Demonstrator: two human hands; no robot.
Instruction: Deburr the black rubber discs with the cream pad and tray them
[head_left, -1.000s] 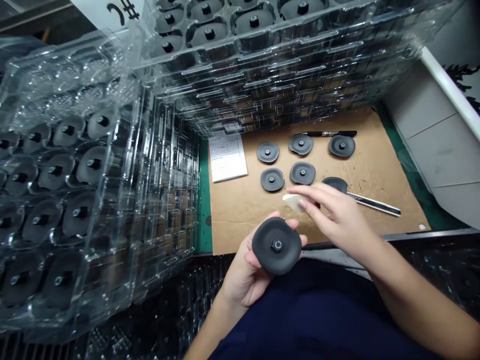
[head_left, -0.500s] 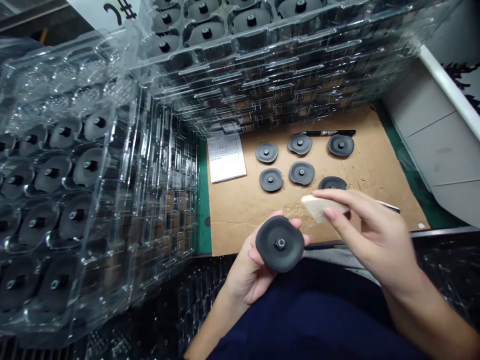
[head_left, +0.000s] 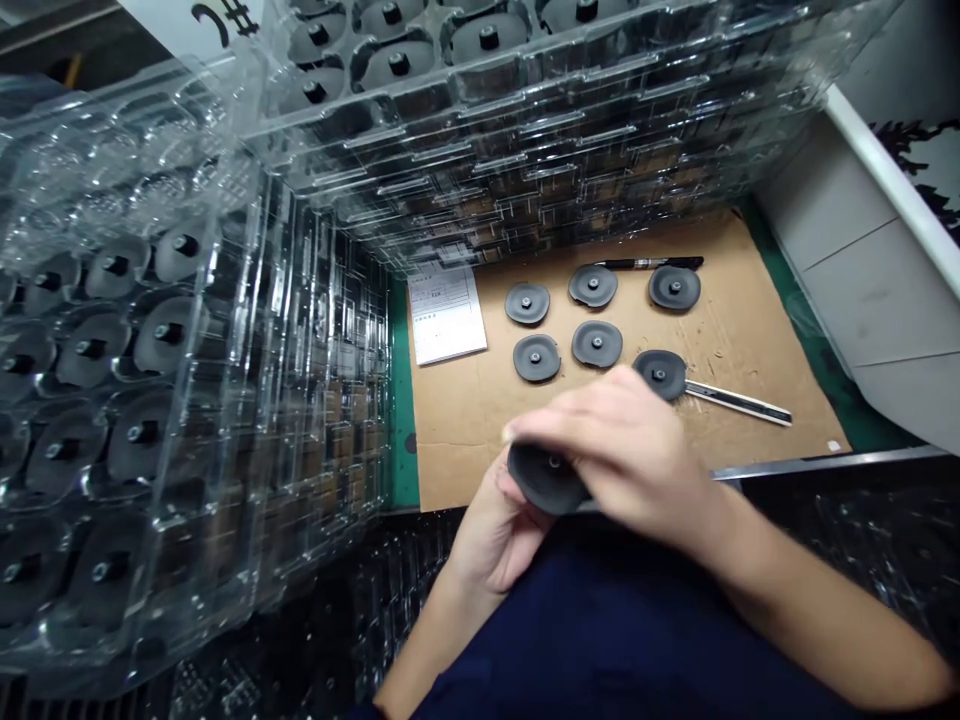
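My left hand (head_left: 487, 540) grips a dark grey, rounded dish-shaped disc (head_left: 544, 485) with a small metal nut-like stud at its middle. Across the far side of this disc lies my right hand (head_left: 630, 450), smeared by motion, its fingers closed over the rim. Only a pale tip of the white pad (head_left: 510, 432) shows at the fingertips; the rest is hidden. Beyond the hands, several similar discs (head_left: 597, 343) rest on a cardboard sheet (head_left: 465, 430). The nearest of them, a disc at the right (head_left: 660, 375), touches or overlaps a slim white-and-black tool (head_left: 739, 402).
Stacked clear plastic trays (head_left: 315, 360) holding more discs rise at the left, and another tray stack (head_left: 525, 150) stands at the back. A printed paper (head_left: 448, 318) and a black pen (head_left: 652, 264) lie on the cardboard. A pale panel (head_left: 847, 240) borders the right.
My right hand has moved left with the white pad, from above the cardboard onto the held disc. The disc has tilted slightly, and the slim tool is now uncovered.
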